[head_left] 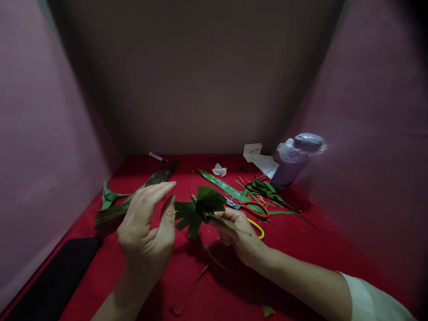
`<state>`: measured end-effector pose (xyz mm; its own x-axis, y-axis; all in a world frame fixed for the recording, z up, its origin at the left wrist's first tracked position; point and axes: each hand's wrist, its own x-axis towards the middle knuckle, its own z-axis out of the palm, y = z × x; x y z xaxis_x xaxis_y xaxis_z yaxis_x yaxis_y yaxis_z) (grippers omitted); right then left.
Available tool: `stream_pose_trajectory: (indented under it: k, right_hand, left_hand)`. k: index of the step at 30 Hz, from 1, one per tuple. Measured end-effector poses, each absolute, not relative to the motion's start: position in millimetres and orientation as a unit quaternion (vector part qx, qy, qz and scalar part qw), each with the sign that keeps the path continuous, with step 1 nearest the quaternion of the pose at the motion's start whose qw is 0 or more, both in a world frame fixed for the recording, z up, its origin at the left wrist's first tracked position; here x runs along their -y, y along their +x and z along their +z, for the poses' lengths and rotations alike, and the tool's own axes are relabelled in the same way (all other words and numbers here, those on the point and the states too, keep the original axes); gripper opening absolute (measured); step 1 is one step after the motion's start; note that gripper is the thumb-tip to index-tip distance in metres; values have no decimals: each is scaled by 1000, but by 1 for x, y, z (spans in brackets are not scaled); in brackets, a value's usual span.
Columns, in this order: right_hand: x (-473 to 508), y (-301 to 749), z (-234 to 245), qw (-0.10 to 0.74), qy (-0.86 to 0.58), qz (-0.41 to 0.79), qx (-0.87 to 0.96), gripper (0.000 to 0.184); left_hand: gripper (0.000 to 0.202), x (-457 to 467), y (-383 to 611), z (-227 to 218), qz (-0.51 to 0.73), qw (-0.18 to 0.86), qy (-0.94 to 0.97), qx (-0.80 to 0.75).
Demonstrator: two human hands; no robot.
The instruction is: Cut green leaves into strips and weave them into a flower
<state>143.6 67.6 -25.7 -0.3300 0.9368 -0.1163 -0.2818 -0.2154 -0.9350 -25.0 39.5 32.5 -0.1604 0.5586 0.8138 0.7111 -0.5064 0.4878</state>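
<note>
In the middle of the view, my right hand (pixel 239 236) is closed on a folded green leaf piece (pixel 210 199) with several flaps fanned out like petals. A long leaf end runs from it across my fingers. My left hand (pixel 147 223) is raised just left of the piece, its fingers apart and curved, with nothing between thumb and fingers. Whether the thumb touches the nearest flap I cannot tell. Thin stringy strips (pixel 192 290) lie below the piece. Behind my right hand rest scissors (pixel 256 209) with one orange-red and one yellow handle loop.
Long leaves (pixel 217 183) and leaf scraps (pixel 264 187) lie on the red cloth (pixel 187 258). A small folded leaf piece (pixel 109 196) is at left, near a black flat object (pixel 56 281). A purple container (pixel 289 171) with plastic wrap, papers (pixel 265 164), crumpled tissue (pixel 219 170) and a syringe-like tube (pixel 157 157) stand farther back.
</note>
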Motion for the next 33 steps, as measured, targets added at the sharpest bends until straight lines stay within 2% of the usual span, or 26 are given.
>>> stream_pose_trajectory:
  k: [4, 9, 13, 17, 21, 25, 33]
  right_hand:
    - [-67, 144, -25, 451, -360, 684, 447, 30]
    - [-68, 145, -24, 461, -359, 678, 446, 28]
    - [-67, 143, -18, 473, -350, 670, 453, 29]
    - [-65, 141, -14, 490, -339, 674, 437, 31]
    - [-65, 140, -17, 485, -348, 679, 427, 29]
    - [-67, 141, -21, 485, -348, 676, 432, 29]
    - [-65, 143, -19, 458, -321, 695, 451, 27]
  left_hand:
    - [37, -42, -24, 31, -558, 61, -673, 482]
    - [37, -49, -24, 24, -547, 105, -681, 475]
    - [42, -47, -13, 20, -527, 61, -733, 426]
    - [36, -48, -2, 16, -531, 27, -709, 462]
    - [36, -53, -5, 10, -497, 49, -710, 497]
    - [36, -54, -12, 11, -469, -37, -697, 541]
    - [13, -55, -12, 16, -494, -115, -686, 522]
